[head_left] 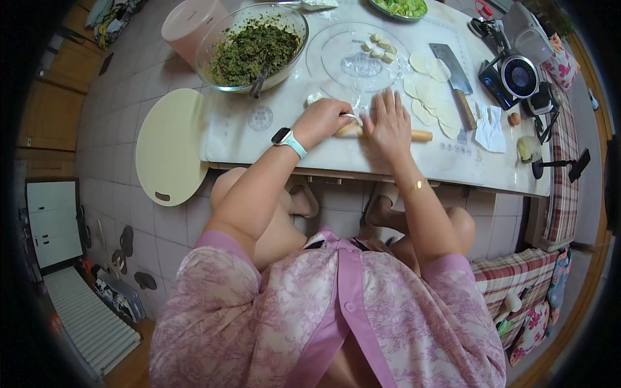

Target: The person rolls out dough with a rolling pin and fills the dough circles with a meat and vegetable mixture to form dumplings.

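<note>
My left hand point(324, 119) pinches the edge of a small piece of white dough point(350, 116) between thumb and fingers. Flat on a wooden rolling pin point(421, 136) lies my right hand point(389, 123), fingers stretched forward and nothing gripped. The pin's left end shows beneath the dough. Several small dough pieces point(381, 47) sit farther back on the floured mat point(320, 53). To the right are several thin round dough wrappers point(428, 92), partly overlapping. A bit of dough point(314, 98) lies just behind my left wrist. Part of the held dough is hidden by my hands.
A glass bowl of green filling point(254, 53) with a spoon stands back left, beside a pink bin point(187, 26). A cleaver point(453, 70), crumpled paper point(490, 130), an egg point(514, 119) and a black device point(514, 77) are at right. A cream board point(170, 145) juts past the table's left edge.
</note>
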The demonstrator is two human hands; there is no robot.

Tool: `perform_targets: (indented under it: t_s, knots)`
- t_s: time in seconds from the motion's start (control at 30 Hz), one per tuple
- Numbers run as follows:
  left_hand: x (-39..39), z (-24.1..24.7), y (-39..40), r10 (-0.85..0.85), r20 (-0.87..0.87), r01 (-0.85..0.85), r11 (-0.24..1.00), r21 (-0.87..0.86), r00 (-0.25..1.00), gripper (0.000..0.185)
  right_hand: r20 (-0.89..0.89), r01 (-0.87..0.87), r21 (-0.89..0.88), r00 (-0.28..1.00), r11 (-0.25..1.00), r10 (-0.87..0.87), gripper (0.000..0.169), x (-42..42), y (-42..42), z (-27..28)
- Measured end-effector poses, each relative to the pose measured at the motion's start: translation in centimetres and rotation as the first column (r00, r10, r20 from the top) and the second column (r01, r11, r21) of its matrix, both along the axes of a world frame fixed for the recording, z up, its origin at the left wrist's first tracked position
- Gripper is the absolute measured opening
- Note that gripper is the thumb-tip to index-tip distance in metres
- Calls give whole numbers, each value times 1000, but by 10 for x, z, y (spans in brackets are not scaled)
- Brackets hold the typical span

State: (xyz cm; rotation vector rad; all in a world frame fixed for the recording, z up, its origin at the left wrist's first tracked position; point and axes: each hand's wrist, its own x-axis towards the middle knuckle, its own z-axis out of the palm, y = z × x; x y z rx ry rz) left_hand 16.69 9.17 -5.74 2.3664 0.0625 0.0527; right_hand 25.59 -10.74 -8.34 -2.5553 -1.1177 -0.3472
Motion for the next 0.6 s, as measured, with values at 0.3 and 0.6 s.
perform_targets:
  t_s: [0.3,0.6]
  knots:
    - [-10,-13,-8,49,-57,-65,944,-323,997,22,-144,-57,-53,988,997,49,75,-70,-57,3]
    - [-9,-12,-2,80,61,-70,987,-146,995,22,-65,-13,4,998,1000,13,67,-73,-44,-3]
